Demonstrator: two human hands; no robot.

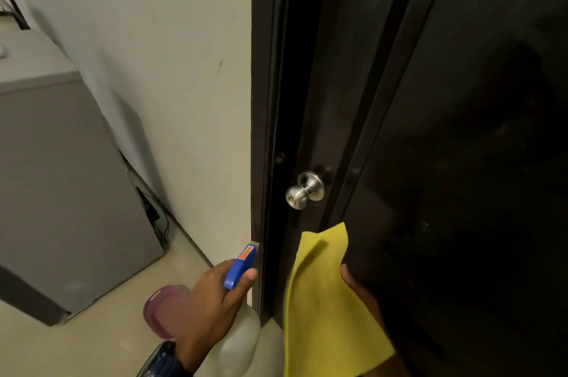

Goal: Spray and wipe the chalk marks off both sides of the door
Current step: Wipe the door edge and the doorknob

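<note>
While label blurs, perhaps unreadable, left hand (212, 300) grips spray bottle (241, 266)

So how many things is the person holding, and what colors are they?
Yellow: 1, the cloth in the right hand
Blue and clear: 1, the spray bottle in the left hand, blue sprayer head on top, clear body below
Total: 2 things held
</note>
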